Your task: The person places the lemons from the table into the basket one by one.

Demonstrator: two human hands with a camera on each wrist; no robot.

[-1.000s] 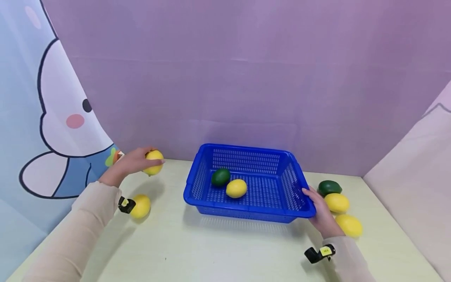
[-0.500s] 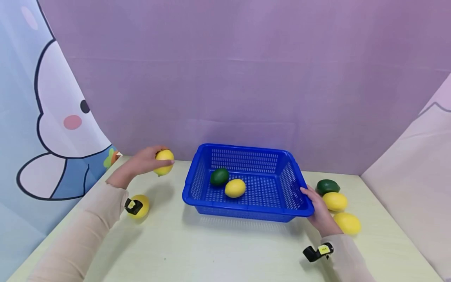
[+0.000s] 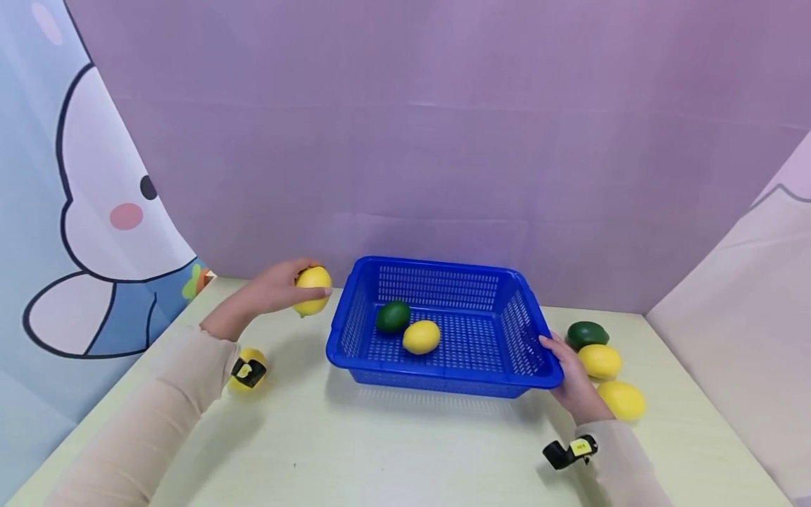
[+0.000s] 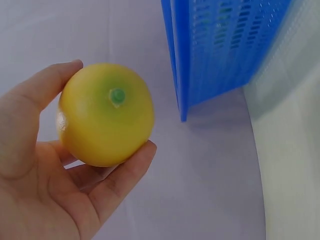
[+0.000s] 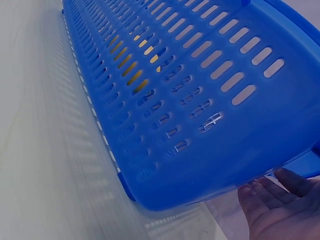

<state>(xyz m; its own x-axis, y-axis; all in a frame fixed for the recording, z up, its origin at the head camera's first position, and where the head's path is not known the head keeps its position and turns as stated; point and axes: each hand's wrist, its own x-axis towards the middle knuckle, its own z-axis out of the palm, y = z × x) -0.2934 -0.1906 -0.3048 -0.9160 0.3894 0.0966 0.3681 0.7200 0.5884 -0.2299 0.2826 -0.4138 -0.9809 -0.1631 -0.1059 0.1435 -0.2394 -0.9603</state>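
Observation:
My left hand (image 3: pixel 275 287) grips a yellow lemon (image 3: pixel 313 290) above the table, just left of the basket. In the left wrist view the thumb and fingers curl round this lemon (image 4: pixel 107 115), its green stem end showing. A blue plastic basket (image 3: pixel 437 380) with slotted walls stands at the centre. Inside it, towards the left, lie a dark green avocado-shaped fruit (image 3: pixel 393 317) and another lemon (image 3: pixel 421 337). My right hand (image 3: pixel 578 384) holds the basket's right end, thumb over the rim. Seen from the right wrist, the fingers (image 5: pixel 272 195) reach under the rim from outside.
Beside my right hand a dark green fruit (image 3: pixel 587 336) and two lemons, one middle (image 3: pixel 600 361) and one nearer (image 3: pixel 621 401), lie on the pale table (image 3: pixel 355 458). Another lemon (image 3: pixel 239 384) sits partly behind the left wrist camera. A purple curtain (image 3: pixel 405 141) hangs behind.
My left hand has carried its lemon rightward, closer to the basket's left side. The right hand keeps its hold on the basket, which stays in place.

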